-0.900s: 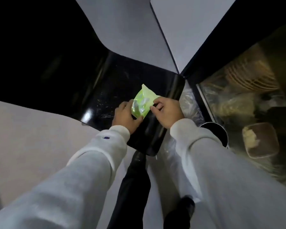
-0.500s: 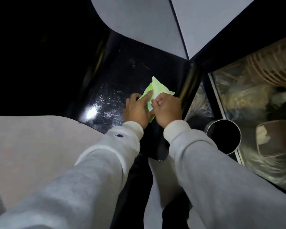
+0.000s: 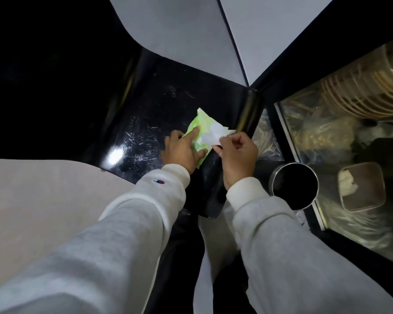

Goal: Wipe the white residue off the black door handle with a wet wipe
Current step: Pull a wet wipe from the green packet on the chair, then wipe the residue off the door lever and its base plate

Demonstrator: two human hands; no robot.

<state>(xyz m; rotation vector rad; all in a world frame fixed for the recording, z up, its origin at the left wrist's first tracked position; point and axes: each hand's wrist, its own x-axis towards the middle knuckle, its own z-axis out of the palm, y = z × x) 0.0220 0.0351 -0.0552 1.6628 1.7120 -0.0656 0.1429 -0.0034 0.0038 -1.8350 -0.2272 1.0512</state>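
Both hands work at the centre of the frame over a glossy black surface [image 3: 145,123] that carries white scratches and smears, densest at its lower left beside a bright glare spot. The left hand [image 3: 183,150] grips a light green wipe packet [image 3: 200,123], index finger laid flat along the packet's face, thumb clamped on its lower edge. The right hand [image 3: 236,152] sits just beside it, its fingers [image 3: 222,140] pinched shut on a white wet wipe [image 3: 211,135], which stands partly out of the packet's opening, crumpled and tilted toward the right. The wipe touches the packet; it does not touch the black surface. Both arms wear pale grey sleeves [image 3: 145,223]; a small logo shows at the left cuff. A narrower black glossy part [image 3: 211,196] runs downward below the hands, with faint white marks on it; whether this is the door handle cannot be told. At the right of the frame a round metal-rimmed container [image 3: 281,175] with a dark interior stands near the right wrist. Further right, behind a glass pane [image 3: 327,137], sit a lidded plastic box [image 3: 361,186] and stacked pale ribbed items, blurred. Grey panels fill the top centre.
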